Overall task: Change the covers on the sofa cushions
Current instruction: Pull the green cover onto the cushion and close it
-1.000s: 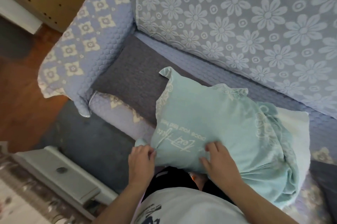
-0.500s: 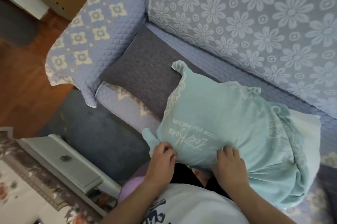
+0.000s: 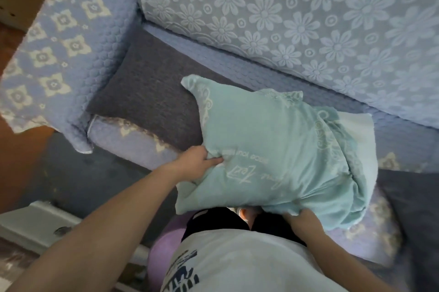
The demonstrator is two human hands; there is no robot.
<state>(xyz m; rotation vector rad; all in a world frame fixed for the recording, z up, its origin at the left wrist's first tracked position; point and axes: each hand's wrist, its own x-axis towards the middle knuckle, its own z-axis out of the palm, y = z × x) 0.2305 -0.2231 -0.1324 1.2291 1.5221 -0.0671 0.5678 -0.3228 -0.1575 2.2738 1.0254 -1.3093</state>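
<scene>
Since the earlier frame, your left hand had moved from the near edge of the teal cushion cover to its left edge, fingers bunching the fabric. Your right hand had slid beneath the near right corner, gripping the cloth. The white cushion lay on the sofa seat towards its front edge, its far end poking out.
</scene>
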